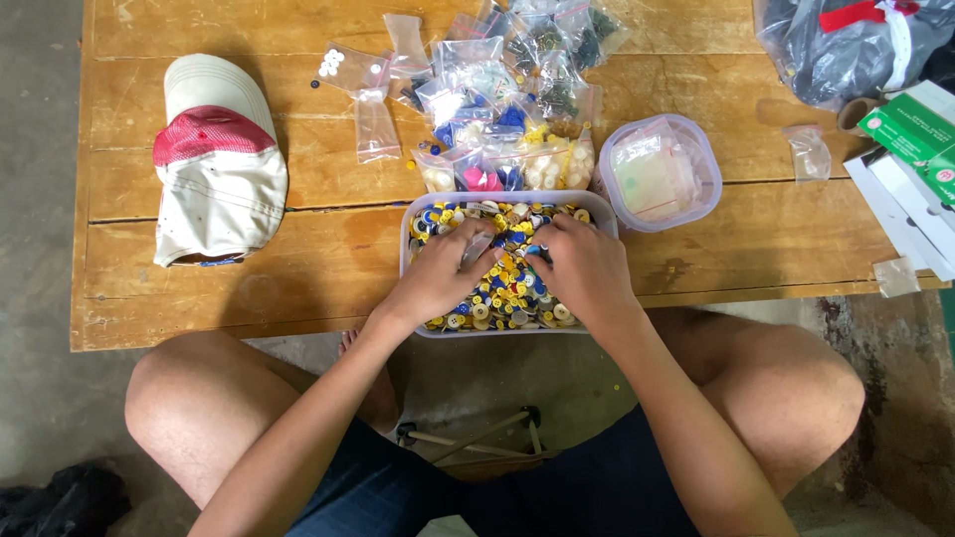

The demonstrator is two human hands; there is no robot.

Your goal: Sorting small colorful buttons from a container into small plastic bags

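Both hands dig into a rectangular plastic tub (410, 231) at the counter's near edge, filled with mixed buttons (505, 288) in yellow, blue and white. The left hand (445, 275) curls its fingers down into the buttons, pinching a small clear bag (477, 249); the right hand (582, 268) is bunched, fingers together at the same spot, though what it grips I cannot tell. At one o'clock from the tub sits a round clear container (708, 164) holding flat packets. At twelve o'clock lies a heap of small button-filled bags (497, 89). A cap (217, 164) rests at ten o'clock, with bare wood between. The wooden counter (776, 239) stands over a concrete floor (40, 298).
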